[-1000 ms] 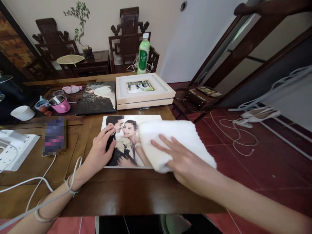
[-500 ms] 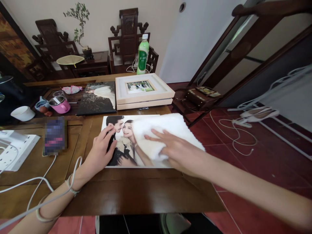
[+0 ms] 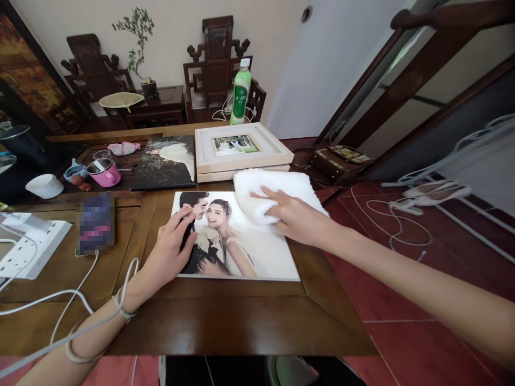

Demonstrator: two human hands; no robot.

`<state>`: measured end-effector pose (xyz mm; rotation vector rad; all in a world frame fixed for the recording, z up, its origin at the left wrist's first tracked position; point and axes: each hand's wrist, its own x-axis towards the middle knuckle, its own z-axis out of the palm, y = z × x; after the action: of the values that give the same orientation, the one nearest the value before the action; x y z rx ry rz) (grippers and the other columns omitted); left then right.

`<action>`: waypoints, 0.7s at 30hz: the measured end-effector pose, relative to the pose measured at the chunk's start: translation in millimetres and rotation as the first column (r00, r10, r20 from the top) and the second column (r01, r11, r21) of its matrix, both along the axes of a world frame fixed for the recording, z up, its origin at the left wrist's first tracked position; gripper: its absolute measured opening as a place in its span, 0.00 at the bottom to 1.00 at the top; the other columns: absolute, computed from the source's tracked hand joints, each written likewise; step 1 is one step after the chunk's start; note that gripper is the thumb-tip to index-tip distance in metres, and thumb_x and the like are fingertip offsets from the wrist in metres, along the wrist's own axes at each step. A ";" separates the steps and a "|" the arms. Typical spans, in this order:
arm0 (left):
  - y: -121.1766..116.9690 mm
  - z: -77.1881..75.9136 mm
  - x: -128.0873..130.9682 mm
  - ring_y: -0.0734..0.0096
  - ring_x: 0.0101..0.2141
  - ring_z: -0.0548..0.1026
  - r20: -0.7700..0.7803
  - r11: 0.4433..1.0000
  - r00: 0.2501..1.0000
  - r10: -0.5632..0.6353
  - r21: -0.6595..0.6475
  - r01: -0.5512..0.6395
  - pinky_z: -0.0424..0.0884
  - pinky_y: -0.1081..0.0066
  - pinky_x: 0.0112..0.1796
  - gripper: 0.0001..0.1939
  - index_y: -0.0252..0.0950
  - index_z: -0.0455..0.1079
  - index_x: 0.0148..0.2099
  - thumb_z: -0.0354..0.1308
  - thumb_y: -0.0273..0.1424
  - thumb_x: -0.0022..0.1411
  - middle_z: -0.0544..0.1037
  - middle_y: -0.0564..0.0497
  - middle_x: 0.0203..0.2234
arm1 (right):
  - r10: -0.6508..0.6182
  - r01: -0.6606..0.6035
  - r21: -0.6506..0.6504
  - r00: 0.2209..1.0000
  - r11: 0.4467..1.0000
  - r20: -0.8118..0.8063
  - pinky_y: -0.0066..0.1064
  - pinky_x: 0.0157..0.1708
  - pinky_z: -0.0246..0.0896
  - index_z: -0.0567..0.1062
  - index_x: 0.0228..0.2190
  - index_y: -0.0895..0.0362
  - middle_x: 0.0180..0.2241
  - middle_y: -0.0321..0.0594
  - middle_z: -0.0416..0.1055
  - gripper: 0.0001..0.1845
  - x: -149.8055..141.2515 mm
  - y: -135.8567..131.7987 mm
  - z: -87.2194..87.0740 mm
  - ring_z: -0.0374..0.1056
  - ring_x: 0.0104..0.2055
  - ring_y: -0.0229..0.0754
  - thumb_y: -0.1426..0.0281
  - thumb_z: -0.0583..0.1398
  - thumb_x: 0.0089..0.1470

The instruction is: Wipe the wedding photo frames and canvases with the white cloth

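A photo print on a white panel, showing a couple, lies flat on the wooden table. My left hand rests on the panel's left edge, fingers stretched out and lying on its surface, gripping nothing. At the panel's upper right corner, my right hand presses on a folded white fluffy towel and holds it, with the thumb side hidden in the folds. The towel covers that corner and reaches toward the framed picture behind it.
Behind the panel sit stacked pale wooden frames, a dark photo panel and a green bottle. To the left are a pink mug, a white cup, a phone and a power strip. A white cable crosses my left forearm.
My right hand has moved the towel up and away from me, uncovering the panel's right side and lower right corner. My left hand stays at the left edge.
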<state>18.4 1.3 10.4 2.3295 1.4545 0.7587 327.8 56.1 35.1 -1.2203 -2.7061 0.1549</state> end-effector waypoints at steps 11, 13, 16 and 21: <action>-0.4 2.7 3.7 0.56 0.66 0.56 -0.013 1.000 1.000 0.006 0.004 -0.006 0.57 0.49 0.61 0.20 0.40 0.59 0.64 0.46 0.31 0.71 0.62 0.39 0.65 | 0.220 -0.204 0.138 0.968 0.969 -0.118 0.60 0.66 0.44 0.75 0.17 0.57 0.64 0.47 0.60 0.19 5.0 -106.4 -14.0 0.41 0.70 0.59 0.87 0.53 0.46; -0.4 2.4 3.7 0.56 0.66 0.57 -0.015 1.000 1.000 0.006 0.006 -0.006 0.58 0.49 0.61 0.20 0.39 0.60 0.63 0.46 0.31 0.71 0.62 0.39 0.65 | 0.300 -0.283 0.134 0.946 0.950 -0.121 0.57 0.67 0.44 0.76 0.17 0.57 0.63 0.45 0.62 0.20 4.8 -115.9 -4.8 0.42 0.70 0.58 0.86 0.54 0.50; -0.1 1.5 3.6 0.56 0.66 0.57 -0.021 1.000 1.000 0.005 0.016 -0.004 0.58 0.50 0.61 0.20 0.38 0.60 0.63 0.46 0.31 0.71 0.62 0.39 0.64 | 0.390 -0.380 0.104 0.915 0.919 -0.099 0.56 0.67 0.44 0.79 0.21 0.57 0.63 0.44 0.63 0.18 5.1 -113.5 5.9 0.44 0.69 0.58 0.85 0.55 0.52; -0.2 1.7 3.5 0.56 0.66 0.57 -0.043 1.000 0.999 0.014 0.004 -0.013 0.58 0.51 0.61 0.20 0.40 0.60 0.63 0.47 0.31 0.71 0.62 0.40 0.65 | 0.408 -0.409 -0.046 0.913 0.912 -0.014 0.60 0.65 0.44 0.82 0.28 0.58 0.64 0.45 0.61 0.21 7.8 -68.6 7.4 0.46 0.68 0.59 0.89 0.55 0.41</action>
<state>22.0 1.1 12.2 2.3548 1.4892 0.7202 335.6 -12.6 42.5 -0.6414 -2.9328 0.2750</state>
